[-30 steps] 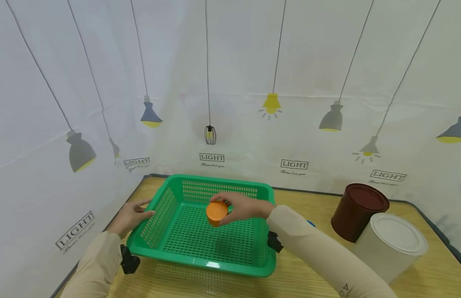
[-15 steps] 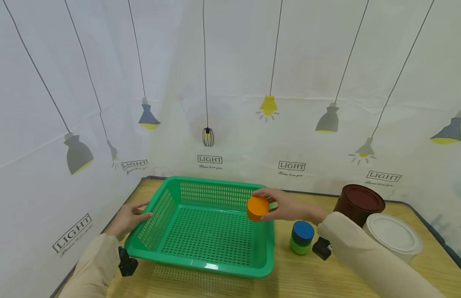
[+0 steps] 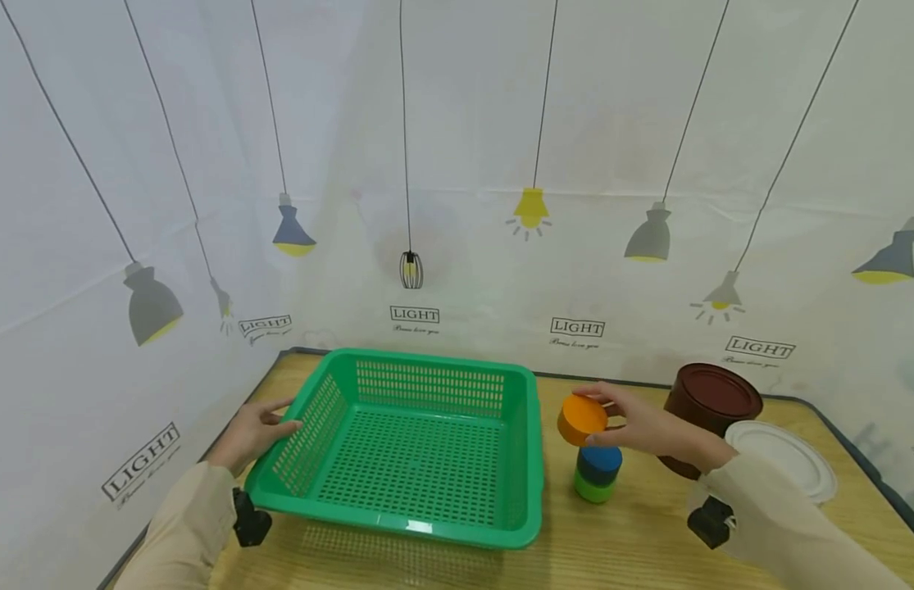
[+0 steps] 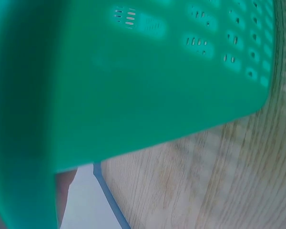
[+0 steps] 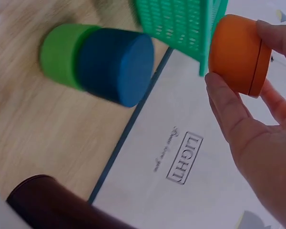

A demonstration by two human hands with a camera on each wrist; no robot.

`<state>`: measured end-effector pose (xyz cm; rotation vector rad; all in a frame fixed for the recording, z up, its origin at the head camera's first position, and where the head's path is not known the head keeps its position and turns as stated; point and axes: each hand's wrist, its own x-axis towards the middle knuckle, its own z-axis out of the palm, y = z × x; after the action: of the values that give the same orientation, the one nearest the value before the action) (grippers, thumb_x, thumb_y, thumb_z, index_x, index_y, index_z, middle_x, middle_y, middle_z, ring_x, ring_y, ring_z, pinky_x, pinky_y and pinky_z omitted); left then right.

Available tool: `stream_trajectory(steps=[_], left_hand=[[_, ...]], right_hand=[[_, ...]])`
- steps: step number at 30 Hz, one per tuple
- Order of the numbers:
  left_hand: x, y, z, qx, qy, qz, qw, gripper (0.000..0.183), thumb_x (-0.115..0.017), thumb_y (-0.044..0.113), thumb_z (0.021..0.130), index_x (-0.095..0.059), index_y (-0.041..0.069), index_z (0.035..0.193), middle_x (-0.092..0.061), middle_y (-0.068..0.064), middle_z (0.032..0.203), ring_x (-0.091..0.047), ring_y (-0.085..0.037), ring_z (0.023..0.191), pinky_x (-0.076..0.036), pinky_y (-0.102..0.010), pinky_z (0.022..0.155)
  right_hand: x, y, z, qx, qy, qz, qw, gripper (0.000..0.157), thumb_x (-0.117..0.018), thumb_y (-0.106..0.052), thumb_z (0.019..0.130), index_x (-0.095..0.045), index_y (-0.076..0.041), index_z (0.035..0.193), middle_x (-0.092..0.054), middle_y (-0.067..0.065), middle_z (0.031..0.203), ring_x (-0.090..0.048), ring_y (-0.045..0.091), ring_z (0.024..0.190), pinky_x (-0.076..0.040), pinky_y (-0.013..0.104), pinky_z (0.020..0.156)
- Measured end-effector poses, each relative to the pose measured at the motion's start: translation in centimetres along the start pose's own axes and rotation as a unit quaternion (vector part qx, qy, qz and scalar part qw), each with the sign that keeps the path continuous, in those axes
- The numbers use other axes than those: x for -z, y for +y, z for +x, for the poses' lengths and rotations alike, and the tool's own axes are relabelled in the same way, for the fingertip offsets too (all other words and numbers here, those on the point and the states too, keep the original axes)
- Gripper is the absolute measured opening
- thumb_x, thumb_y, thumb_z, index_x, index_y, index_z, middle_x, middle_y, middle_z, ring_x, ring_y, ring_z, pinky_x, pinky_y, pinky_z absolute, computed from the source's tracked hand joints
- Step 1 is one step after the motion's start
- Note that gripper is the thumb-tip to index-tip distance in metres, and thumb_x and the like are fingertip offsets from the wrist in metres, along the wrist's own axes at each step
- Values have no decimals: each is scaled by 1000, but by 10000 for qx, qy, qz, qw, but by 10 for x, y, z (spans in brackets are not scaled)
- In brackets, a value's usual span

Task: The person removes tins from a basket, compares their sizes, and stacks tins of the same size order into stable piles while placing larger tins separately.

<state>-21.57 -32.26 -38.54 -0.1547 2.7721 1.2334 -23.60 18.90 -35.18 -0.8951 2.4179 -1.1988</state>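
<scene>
A green plastic basket [image 3: 420,475] with perforated walls sits on the wooden table. My left hand [image 3: 252,433] holds its left rim, thumb over the edge; in the left wrist view the basket wall [image 4: 133,95] hides most of that hand. My right hand [image 3: 641,419] pinches an orange cylinder [image 3: 580,422] between thumb and fingers. A seam runs round this orange cylinder [image 5: 238,55] near one end. Just below it stands a blue cylinder [image 3: 600,464] stacked on a green cylinder [image 3: 593,487], to the right of the basket. Whether the orange one touches the stack cannot be told from the head view; the right wrist view shows them apart.
A dark red can [image 3: 711,397] stands at the back right. In front of it is a can with a white lid [image 3: 784,459], partly hidden by my right sleeve. A printed white curtain [image 3: 471,270] encloses the table's back and left edges.
My right hand has carried the orange cylinder right, from over the basket to above the blue and green stack. The left hand stays on the basket rim.
</scene>
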Motion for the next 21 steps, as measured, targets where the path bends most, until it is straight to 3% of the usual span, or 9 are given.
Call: stream_trajectory(steps=[7, 14, 21], left_hand=[[-1, 1, -1, 6, 10, 26, 10000, 61, -59, 25, 86, -34, 0, 135, -41, -36, 120, -51, -41, 99, -49, -44, 74], [-2, 2, 0, 42, 8, 62, 10000, 60, -59, 24, 86, -34, 0, 135, -40, -36, 121, -49, -42, 101, -48, -45, 74], [-1, 1, 0, 92, 28, 88, 9999, 60, -59, 25, 86, -34, 0, 135, -40, -36, 121, -50, -41, 100, -50, -42, 72]], right_hand=[[0, 17, -14, -179, 145, -391, 9990, 60, -64, -18, 82, -35, 5, 129, -42, 23, 123, -40, 42, 111, -40, 50, 87], [-3, 28, -20, -604, 105, -183, 9979, 63, -65, -20, 81, -34, 4, 131, -40, 22, 126, -38, 41, 113, -38, 50, 90], [-4, 33, -20, -566, 124, -188, 9981, 64, -65, -21, 81, -34, 4, 132, -40, 22, 126, -37, 41, 113, -36, 51, 91]])
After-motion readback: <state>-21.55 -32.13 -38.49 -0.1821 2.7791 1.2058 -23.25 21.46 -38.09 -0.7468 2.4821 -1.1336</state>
